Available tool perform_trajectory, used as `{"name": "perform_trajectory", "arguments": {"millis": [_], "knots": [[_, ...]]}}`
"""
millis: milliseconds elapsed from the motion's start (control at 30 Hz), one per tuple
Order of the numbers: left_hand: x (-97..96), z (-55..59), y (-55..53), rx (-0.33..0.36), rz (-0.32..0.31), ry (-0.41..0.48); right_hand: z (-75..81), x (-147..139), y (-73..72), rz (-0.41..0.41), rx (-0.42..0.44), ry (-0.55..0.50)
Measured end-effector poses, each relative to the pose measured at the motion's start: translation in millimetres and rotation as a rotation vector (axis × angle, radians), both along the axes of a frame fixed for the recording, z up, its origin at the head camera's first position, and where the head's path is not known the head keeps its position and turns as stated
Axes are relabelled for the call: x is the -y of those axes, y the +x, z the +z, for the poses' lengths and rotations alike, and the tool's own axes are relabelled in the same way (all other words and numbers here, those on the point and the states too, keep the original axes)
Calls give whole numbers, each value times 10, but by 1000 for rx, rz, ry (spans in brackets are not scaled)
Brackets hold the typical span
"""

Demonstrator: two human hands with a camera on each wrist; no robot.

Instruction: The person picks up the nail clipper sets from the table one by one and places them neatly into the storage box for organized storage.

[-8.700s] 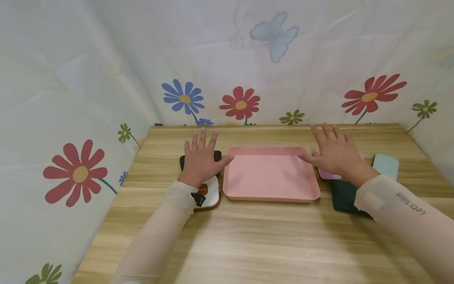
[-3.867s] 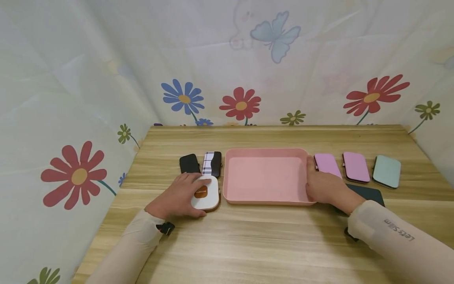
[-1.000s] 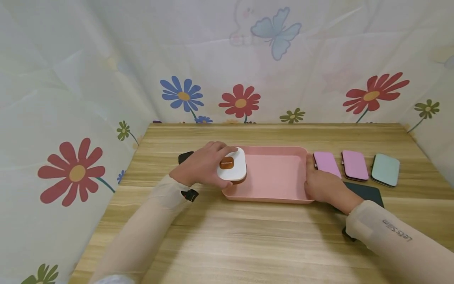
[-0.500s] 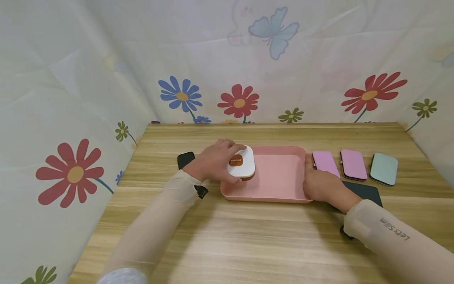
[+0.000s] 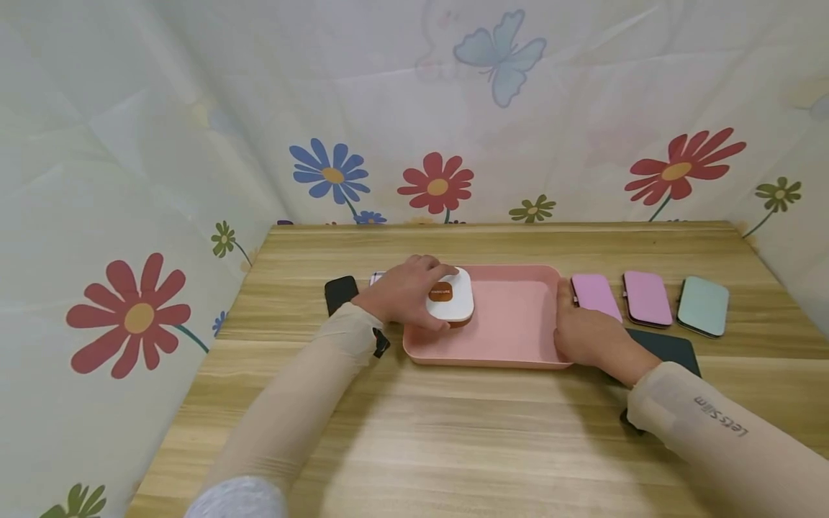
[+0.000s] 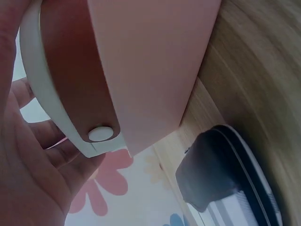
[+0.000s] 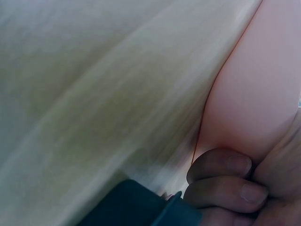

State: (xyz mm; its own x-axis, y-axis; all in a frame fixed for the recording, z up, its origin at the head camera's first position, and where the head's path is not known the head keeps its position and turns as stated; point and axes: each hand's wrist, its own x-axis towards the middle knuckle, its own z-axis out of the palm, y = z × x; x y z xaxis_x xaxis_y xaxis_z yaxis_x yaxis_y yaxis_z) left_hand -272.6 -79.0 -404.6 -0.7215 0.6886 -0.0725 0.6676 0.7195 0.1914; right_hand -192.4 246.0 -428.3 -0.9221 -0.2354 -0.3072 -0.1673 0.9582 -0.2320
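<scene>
A white square manicure case (image 5: 455,301) with a brown label is held in my left hand (image 5: 409,291), over the left part of the pink tray (image 5: 492,363). In the left wrist view, the case's brown side band (image 6: 75,70) and round button (image 6: 100,133) show beside the tray's outer wall. Whether the case touches the tray floor I cannot tell. My right hand (image 5: 591,334) holds the tray's right side. Its curled fingers (image 7: 225,188) show against the outer wall in the right wrist view.
Two pink cases (image 5: 596,295) and a mint case (image 5: 703,306) lie to the right. A dark green case (image 5: 670,350) is partly behind my right hand. On the left lie a black case (image 5: 340,292) and a plaid-and-black case (image 6: 221,174), mostly hidden by my left hand in the head view.
My left hand took the white manicure case from the table left of the tray and carried it right, over the tray. My right hand moved onto the tray's side, then stayed there.
</scene>
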Motion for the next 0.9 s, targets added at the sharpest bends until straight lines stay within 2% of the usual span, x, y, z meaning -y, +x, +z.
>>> {"name": "perform_trajectory", "arguments": {"millis": [467,900], "knots": [[-85,-102,19,63,30,-45,-16,6,13,8,-5,-11],[-75,-191,-15,67,14,-63,-5,-25,-4,1,-1,-9]]}}
